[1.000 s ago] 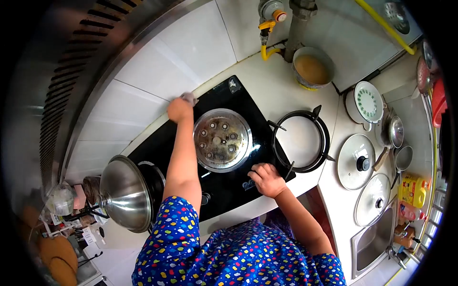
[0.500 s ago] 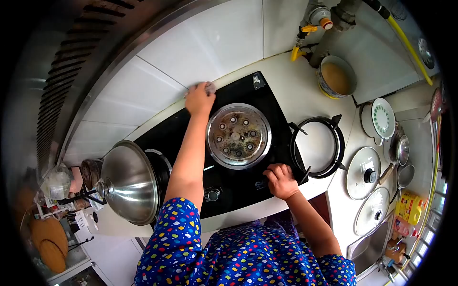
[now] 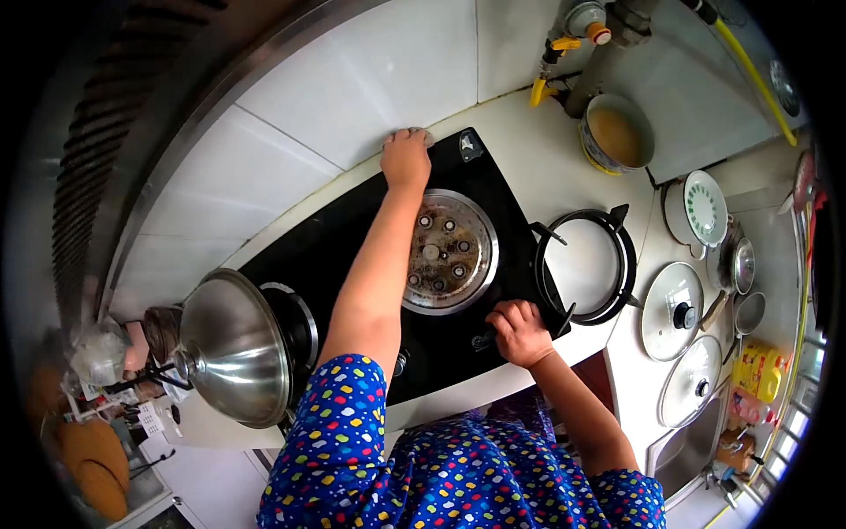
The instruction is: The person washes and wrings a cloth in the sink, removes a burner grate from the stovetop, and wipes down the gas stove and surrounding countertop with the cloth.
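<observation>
My left hand (image 3: 406,162) reaches to the back edge of the black glass gas stove (image 3: 352,234), close to the tiled wall. Its fingers are closed over a small grey-brown wad (image 3: 426,138), a rag or scouring pad; most of it is hidden under the hand. Below that forearm lies the round metal burner plate (image 3: 454,251), stained brown, its left side covered by the arm. Near the stove's front right edge rests my right hand (image 3: 520,333) with curled fingers; whatever is under them cannot be seen.
A black pan support (image 3: 630,264) sits off the stove's right side. Beyond are two glass lids (image 3: 671,309), a lidded pot (image 3: 696,212) and a bowl of tan liquid (image 3: 617,137). A steel domed lid (image 3: 233,344) stands at the left burner.
My left hand has slid to the right along the stove's back edge with the wad, and its forearm now covers part of the burner plate. My right hand stays in place.
</observation>
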The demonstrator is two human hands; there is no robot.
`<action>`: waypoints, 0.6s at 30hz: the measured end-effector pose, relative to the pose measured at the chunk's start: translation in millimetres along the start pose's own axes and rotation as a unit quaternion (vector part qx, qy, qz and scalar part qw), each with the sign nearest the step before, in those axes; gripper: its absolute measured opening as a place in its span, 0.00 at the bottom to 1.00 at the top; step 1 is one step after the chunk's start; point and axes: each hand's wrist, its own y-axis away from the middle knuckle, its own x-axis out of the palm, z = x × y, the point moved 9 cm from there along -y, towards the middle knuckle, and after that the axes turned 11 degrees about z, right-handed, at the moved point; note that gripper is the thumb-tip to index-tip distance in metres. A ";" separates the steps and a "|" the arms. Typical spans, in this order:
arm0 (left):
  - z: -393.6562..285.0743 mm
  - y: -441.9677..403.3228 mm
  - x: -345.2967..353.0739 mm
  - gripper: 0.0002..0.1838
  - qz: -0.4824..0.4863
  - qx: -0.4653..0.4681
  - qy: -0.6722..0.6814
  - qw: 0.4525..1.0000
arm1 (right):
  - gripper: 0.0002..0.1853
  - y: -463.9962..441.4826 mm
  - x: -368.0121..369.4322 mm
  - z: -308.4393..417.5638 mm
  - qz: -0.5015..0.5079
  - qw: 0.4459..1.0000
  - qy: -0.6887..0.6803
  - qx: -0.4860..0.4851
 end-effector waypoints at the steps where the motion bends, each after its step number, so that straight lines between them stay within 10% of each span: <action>1: -1.1 2.2 -2.8 0.13 -0.004 0.015 -0.003 1.000 | 0.20 1.0 1.6 -0.7 -0.001 1.000 0.001 0.001; 10: 87.6 44.3 -26.0 0.11 0.073 -0.176 -0.105 0.976 | 0.19 3.1 3.0 -4.9 0.007 1.000 -0.014 0.017; 18: -20.6 -27.1 12.9 0.09 0.030 -0.100 -0.069 0.992 | 0.18 4.1 -2.8 -4.7 -0.010 1.000 -0.024 0.015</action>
